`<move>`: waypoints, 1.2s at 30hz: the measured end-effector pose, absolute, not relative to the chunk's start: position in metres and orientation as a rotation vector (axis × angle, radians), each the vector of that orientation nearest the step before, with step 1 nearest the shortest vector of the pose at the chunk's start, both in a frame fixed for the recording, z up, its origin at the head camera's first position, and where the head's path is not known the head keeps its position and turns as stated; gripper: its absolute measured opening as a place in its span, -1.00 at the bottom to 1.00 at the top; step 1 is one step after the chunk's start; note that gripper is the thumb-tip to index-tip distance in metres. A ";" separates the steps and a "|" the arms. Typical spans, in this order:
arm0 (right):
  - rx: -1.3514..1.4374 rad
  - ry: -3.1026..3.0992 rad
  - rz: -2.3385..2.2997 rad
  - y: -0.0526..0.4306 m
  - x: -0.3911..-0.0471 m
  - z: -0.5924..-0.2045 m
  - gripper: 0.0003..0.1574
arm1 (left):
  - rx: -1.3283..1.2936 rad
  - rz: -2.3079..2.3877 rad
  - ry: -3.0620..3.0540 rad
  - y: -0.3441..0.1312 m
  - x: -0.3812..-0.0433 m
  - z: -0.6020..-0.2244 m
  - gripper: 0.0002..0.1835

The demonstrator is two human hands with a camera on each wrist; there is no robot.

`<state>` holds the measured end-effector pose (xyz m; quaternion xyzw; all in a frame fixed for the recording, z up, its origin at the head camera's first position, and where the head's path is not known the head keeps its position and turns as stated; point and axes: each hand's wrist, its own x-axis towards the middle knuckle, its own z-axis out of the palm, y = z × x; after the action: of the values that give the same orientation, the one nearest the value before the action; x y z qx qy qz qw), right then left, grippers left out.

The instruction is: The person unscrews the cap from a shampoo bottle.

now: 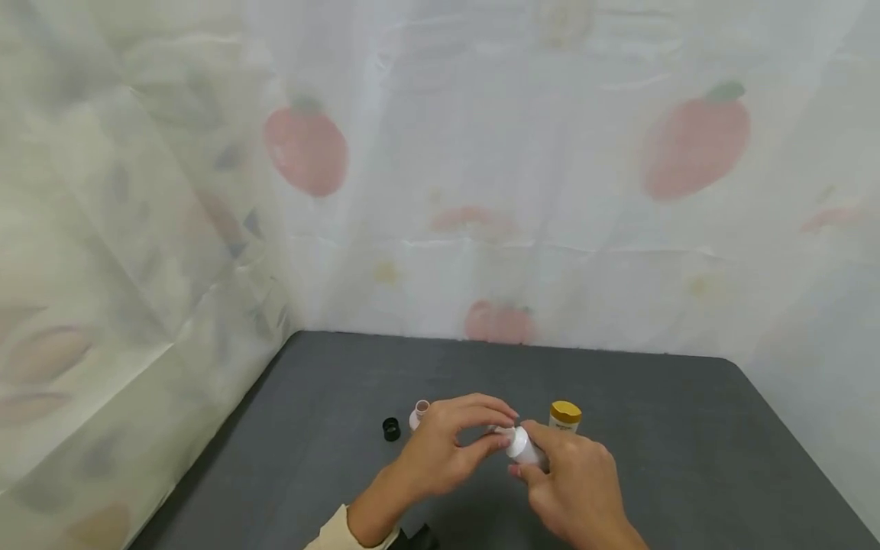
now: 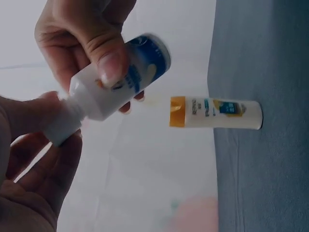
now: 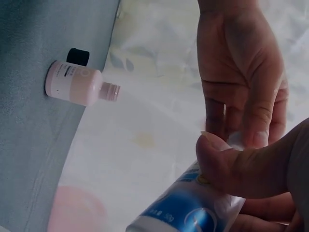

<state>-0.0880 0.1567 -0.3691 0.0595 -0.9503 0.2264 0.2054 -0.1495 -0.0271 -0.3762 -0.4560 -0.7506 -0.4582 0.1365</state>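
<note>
Over the dark table, both hands meet at a small white bottle with a blue printed band [image 2: 150, 59], held tilted. My right hand [image 1: 577, 477] grips its body, thumb laid along the side. Thumb and fingers of my left hand [image 1: 443, 443] pinch the white cap [image 2: 63, 126] at its top end. In the left wrist view a ridged neck shows between cap and body. Much of the bottle's label is covered by the right hand in the right wrist view, where its blue end [image 3: 186, 205] points down.
Behind the left hand stands an uncapped pink bottle [image 3: 79, 86], with a black cap [image 1: 391, 429] beside it on the grey table [image 1: 344, 374]. A white bottle with a yellow cap [image 2: 227, 115] stands upright behind the right hand. Fruit-printed sheeting [image 1: 412, 153] hangs along the back and left.
</note>
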 end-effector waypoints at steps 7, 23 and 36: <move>0.178 -2.649 0.635 0.156 -0.087 -0.369 -0.56 | -1.257 -1.412 -2.234 -0.031 -0.146 -0.376 -0.77; 0.218 -2.583 0.600 0.156 -0.082 -0.366 -0.50 | -1.376 -1.437 -2.262 -0.036 -0.148 -0.371 -0.75; 0.234 -2.582 0.595 0.156 -0.082 -0.365 -0.49 | -1.402 -1.349 -2.040 -0.031 -0.151 -0.374 -0.88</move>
<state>-0.0823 0.1556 -0.3648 0.0856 -0.9427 0.2173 0.2382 -0.1508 -0.0314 -0.3737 -0.4909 -0.7142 -0.4724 0.1606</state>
